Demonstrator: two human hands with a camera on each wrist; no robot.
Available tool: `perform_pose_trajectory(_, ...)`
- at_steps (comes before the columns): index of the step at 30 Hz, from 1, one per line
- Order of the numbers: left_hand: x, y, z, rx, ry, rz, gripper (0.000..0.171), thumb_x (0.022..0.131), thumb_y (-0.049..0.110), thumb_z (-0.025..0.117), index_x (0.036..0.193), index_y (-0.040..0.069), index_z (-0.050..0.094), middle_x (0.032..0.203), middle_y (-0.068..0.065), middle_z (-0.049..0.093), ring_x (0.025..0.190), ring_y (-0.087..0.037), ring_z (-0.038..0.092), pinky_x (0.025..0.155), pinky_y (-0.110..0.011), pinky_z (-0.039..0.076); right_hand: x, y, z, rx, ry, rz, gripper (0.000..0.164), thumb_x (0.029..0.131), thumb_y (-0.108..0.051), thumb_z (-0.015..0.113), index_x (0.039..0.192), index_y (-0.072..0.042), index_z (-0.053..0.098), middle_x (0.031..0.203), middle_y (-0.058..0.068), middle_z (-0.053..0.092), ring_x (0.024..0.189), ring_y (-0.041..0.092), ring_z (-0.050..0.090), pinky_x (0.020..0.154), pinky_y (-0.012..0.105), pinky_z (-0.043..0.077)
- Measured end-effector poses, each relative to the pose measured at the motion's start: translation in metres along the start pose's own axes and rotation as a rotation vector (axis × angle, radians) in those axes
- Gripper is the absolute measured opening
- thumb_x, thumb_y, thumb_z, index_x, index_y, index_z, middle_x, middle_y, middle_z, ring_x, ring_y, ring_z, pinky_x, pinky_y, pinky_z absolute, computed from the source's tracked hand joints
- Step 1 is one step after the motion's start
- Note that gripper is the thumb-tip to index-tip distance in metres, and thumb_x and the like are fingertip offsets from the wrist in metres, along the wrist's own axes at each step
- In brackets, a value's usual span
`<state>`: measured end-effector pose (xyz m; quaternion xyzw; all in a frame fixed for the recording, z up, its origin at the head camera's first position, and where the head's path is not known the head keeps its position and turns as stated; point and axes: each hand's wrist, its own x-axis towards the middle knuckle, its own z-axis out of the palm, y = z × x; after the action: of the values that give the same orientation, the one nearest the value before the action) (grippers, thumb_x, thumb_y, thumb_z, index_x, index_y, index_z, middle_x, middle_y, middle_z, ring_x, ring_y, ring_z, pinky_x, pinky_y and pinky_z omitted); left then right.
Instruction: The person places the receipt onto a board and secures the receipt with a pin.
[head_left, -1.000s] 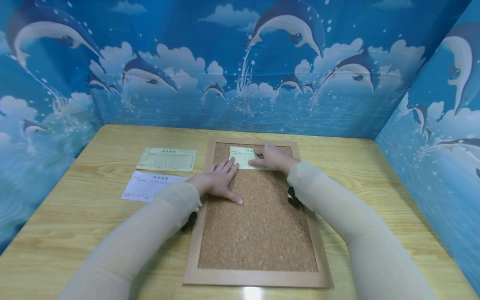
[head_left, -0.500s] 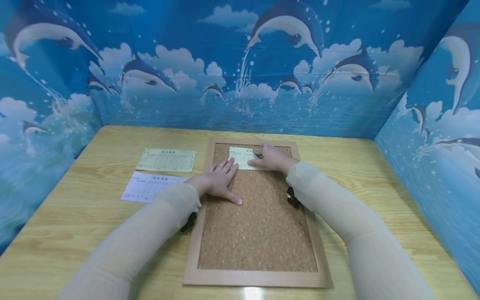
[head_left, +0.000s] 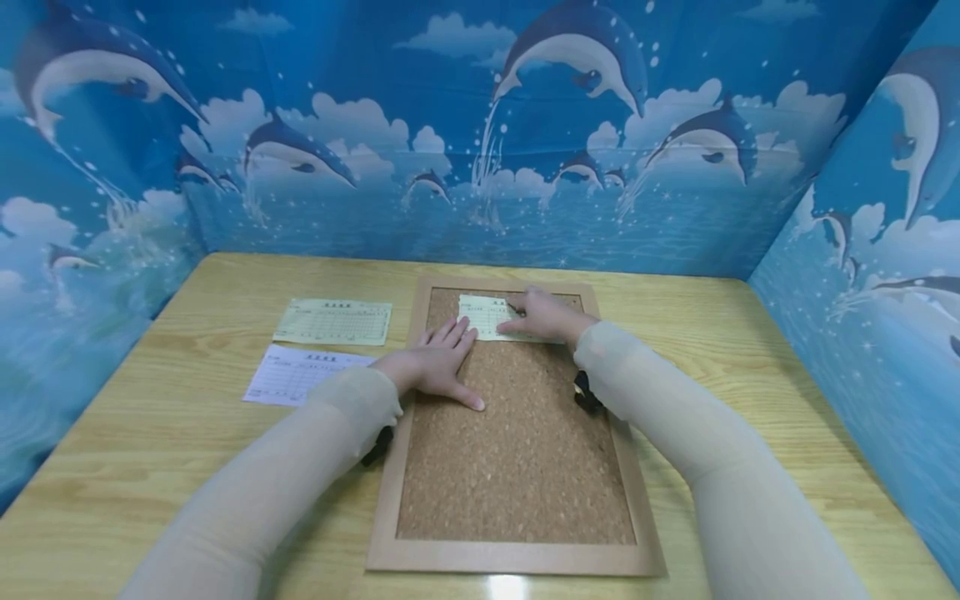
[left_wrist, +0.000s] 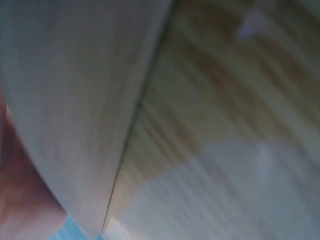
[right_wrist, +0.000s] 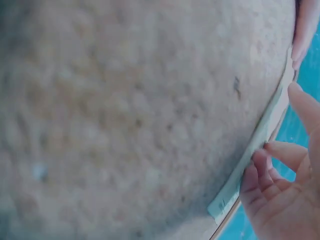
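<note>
Cork board (head_left: 517, 467) lies on table (head_left: 675, 308); pale-green slip (head_left: 482, 321) at its far end. Left hand (head_left: 438, 364) spread, fingertips at slip's left edge. Right hand (head_left: 549, 317) on slip, fingers bent; whether pinching, cannot tell. Lilac slip (head_left: 292, 375), 2nd green slip (head_left: 333, 323) left of board.

The corkboard (head_left: 517, 467), a brown rectangle with a pale wooden border, lies flat, its long sides running front to back. Near the corkboard's far end lies a pale green printed slip (head_left: 483, 318), set crosswise. The left hand (head_left: 441, 362) rests spread on the corkboard's left side, fingertips at the slip's left end; the right hand (head_left: 547, 317) covers much of the slip's right part.
</note>
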<state>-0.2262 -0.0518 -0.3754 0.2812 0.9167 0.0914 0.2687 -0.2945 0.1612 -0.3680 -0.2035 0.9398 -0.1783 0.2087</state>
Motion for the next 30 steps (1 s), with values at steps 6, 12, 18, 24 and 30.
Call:
perform_pose_trajectory(6, 0.0002, -0.0006, 0.0017, 0.02, 0.009, -0.004, 0.121, 0.07, 0.075, 0.056, 0.149, 0.01, -0.007, 0.152, -0.012, -0.02, 0.138, -0.027, -0.018, 0.11, -0.049, -0.005, 0.0007, 0.0009, -0.0037, -0.003, -0.056, 0.047, 0.078, 0.09, -0.046, 0.057, 0.148, -0.007, 0.022, 0.127, 0.02, 0.047, 0.108, 0.029, 0.051, 0.09, 0.044, 0.042)
perform_pose_trajectory(12, 0.0018, -0.0014, 0.0031, 0.035, 0.026, -0.008, 0.121, 0.07, 0.077, 0.055, 0.15, 0.011, -0.007, 0.153, -0.011, -0.019, 0.139, -0.027, -0.018, 0.11, -0.05, -0.004, 0.0015, 0.0012, -0.0063, 0.016, -0.079, 0.042, 0.076, 0.092, -0.043, 0.056, 0.148, -0.007, 0.022, 0.128, 0.02, 0.048, 0.11, 0.03, 0.051, 0.091, 0.044, 0.041)
perform_pose_trajectory(18, 0.0024, -0.0022, 0.005, 0.033, 0.025, -0.011, 0.121, 0.069, 0.078, 0.054, 0.15, 0.012, -0.007, 0.153, -0.011, -0.02, 0.138, -0.026, -0.019, 0.11, -0.05, -0.004, 0.0002, 0.0019, -0.0084, 0.001, -0.076, 0.0, 0.07, 0.093, -0.038, 0.056, 0.147, -0.007, 0.026, 0.102, 0.016, 0.06, 0.082, 0.021, 0.057, 0.077, 0.039, 0.046)
perform_pose_trajectory(24, 0.003, -0.0028, 0.0056, 0.031, 0.027, -0.009, 0.122, 0.068, 0.078, 0.054, 0.15, 0.012, -0.007, 0.152, -0.011, -0.02, 0.138, -0.026, -0.019, 0.11, -0.05, -0.004, 0.0018, 0.0025, -0.0055, -0.055, -0.106, 0.022, 0.064, 0.094, -0.038, 0.053, 0.146, -0.008, 0.03, 0.092, 0.015, 0.063, 0.071, 0.017, 0.056, 0.075, 0.036, 0.047)
perform_pose_trajectory(30, 0.003, -0.0021, 0.0042, 0.039, 0.026, -0.015, 0.122, 0.068, 0.079, 0.054, 0.15, 0.012, -0.007, 0.152, -0.011, -0.02, 0.138, -0.026, -0.019, 0.11, -0.05, -0.004, 0.003, -0.0016, -0.0058, -0.092, -0.118, 0.063, 0.066, 0.095, -0.04, 0.052, 0.147, -0.01, 0.027, 0.144, 0.015, 0.038, 0.125, 0.028, 0.044, 0.102, 0.045, 0.035)
